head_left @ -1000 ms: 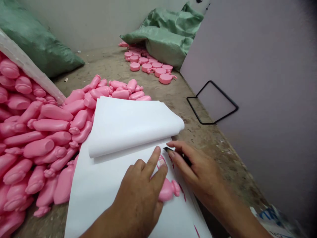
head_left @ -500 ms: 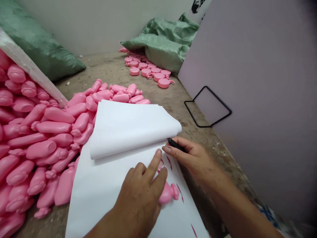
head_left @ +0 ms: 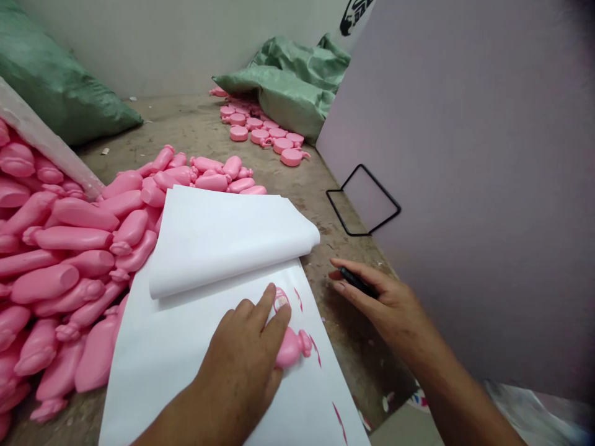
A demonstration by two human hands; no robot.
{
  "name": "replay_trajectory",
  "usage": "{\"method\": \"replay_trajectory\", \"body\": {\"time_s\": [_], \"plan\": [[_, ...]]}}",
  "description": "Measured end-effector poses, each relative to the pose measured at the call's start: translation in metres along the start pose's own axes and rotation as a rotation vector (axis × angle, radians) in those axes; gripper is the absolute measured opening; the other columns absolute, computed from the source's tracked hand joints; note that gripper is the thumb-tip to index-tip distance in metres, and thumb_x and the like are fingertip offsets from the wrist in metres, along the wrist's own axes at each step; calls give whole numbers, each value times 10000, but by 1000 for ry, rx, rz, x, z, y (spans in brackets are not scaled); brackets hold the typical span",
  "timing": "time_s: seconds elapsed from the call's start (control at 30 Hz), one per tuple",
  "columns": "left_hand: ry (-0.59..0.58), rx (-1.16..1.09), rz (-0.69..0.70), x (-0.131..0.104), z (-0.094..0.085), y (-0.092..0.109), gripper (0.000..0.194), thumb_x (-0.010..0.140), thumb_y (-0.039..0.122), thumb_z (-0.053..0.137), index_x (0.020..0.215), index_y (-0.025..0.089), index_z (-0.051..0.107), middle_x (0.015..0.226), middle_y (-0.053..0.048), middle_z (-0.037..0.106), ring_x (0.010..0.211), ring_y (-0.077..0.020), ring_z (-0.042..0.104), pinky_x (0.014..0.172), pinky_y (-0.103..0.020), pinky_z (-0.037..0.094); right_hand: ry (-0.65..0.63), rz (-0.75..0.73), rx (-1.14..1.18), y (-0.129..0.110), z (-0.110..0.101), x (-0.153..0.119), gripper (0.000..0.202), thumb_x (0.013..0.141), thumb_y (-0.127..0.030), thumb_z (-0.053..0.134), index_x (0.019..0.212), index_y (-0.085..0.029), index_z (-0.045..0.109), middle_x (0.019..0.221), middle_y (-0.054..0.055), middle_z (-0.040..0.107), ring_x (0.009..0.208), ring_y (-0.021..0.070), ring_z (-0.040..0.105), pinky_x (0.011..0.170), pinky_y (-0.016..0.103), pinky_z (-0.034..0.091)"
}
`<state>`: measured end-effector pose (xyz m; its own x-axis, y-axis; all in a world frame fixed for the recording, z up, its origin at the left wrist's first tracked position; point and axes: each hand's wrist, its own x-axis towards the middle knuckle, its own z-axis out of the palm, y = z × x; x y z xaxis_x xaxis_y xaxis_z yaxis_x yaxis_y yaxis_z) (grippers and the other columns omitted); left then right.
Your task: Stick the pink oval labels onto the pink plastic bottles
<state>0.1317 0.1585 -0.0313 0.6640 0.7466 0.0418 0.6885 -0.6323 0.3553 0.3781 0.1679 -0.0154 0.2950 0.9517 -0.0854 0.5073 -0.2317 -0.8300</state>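
Observation:
My left hand (head_left: 244,359) is closed around a small pink bottle-shaped plastic piece (head_left: 292,348), whose knobbed neck sticks out to the right. The bottle's body is hidden under the palm. At the tips of the index finger and thumb is a small pink-marked sticker (head_left: 281,298); whether it is on the paper or lifted, I cannot tell. Beneath lies a white sticker sheet (head_left: 158,365) with dark pink curved marks down its right edge. My right hand (head_left: 376,294) grips a slim black handheld tool (head_left: 356,280), its kind unclear, just right of the sheet.
Pink bottle-shaped pieces (head_left: 74,238) are heaped at left beside a white board edge (head_left: 51,136). A folded-back stack of paper (head_left: 232,235) covers the sheet's top. Green sacks (head_left: 288,93) and round pink pieces (head_left: 283,145) lie behind. A black wire frame (head_left: 365,201) stands against the right panel.
My right hand with the black tool has moved away from the sticker and off the sheet to the right. My left hand still holds the bottle. The view has shifted right.

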Motion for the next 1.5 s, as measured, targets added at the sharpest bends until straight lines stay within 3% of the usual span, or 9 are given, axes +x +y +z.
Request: {"method": "replay_trajectory", "body": {"time_s": [0.1, 0.2, 0.33, 0.43, 0.6, 0.8, 1.1, 1.5], "plan": [[-16, 4, -17, 1, -4, 1, 727, 693, 132, 550, 1412, 190, 468, 1575, -150, 438, 972, -289, 579, 807, -460, 534, -25, -44, -12, -9, 6, -6, 389, 842, -489, 610, 1105, -247, 763, 1124, 81, 773, 1023, 292, 699, 885, 448, 527], [-150, 3, -37, 8, -16, 4, 700, 732, 149, 545, 1428, 165, 476, 1598, -157, 399, 996, -303, 598, 840, -485, 540, -133, -133, -18, -20, 18, -12, 359, 904, -434, 528, 1124, -257, 750, 1145, 69, 770, 1050, 275, 698, 888, 423, 525], [-358, -38, -63, 20, -34, 8, 676, 788, 148, 525, 1460, 106, 467, 1630, -184, 314, 1145, -359, 583, 936, -524, 519, -154, -251, -217, -26, 31, -15, 203, 878, -361, 558, 968, -252, 704, 872, 30, 779, 764, 233, 687, 691, 365, 469], [-401, -67, -96, 24, -40, 9, 720, 756, 126, 544, 1471, 110, 461, 1645, -197, 266, 1163, -371, 581, 953, -540, 512, -131, -411, -376, -27, 36, -14, 152, 918, -306, 530, 864, -237, 655, 791, -2, 760, 626, 180, 626, 656, 348, 368], [-300, -85, -83, 17, -30, 6, 750, 704, 112, 555, 1450, 141, 479, 1623, -192, 332, 1103, -343, 603, 908, -521, 535, -80, -629, -542, -26, 38, -10, 190, 973, -279, 503, 869, -235, 656, 698, -33, 724, 546, 138, 565, 652, 340, 280], [-101, -67, -80, 9, -10, 4, 745, 672, 156, 572, 1412, 198, 494, 1602, -144, 397, 1048, -298, 599, 859, -464, 541, -21, -696, -544, -29, 43, -9, 170, 949, -229, 529, 841, -210, 659, 658, -34, 713, 523, 137, 564, 636, 325, 283], [-207, -76, -75, 15, -22, 6, 736, 697, 148, 546, 1432, 143, 500, 1612, -183, 362, 1076, -317, 599, 894, -493, 529, -3, -678, -581, -26, 44, -14, 143, 963, -225, 542, 859, -221, 640, 684, -49, 717, 538, 140, 566, 650, 313, 334], [-206, -278, -112, 16, -25, 2, 733, 668, 132, 547, 1401, 126, 555, 1604, -216, 358, 1127, -393, 595, 932, -565, 495, -35, -658, -543, -31, 48, -7, 95, 922, -208, 592, 839, -213, 639, 683, -55, 727, 513, 143, 552, 615, 303, 332]]}}
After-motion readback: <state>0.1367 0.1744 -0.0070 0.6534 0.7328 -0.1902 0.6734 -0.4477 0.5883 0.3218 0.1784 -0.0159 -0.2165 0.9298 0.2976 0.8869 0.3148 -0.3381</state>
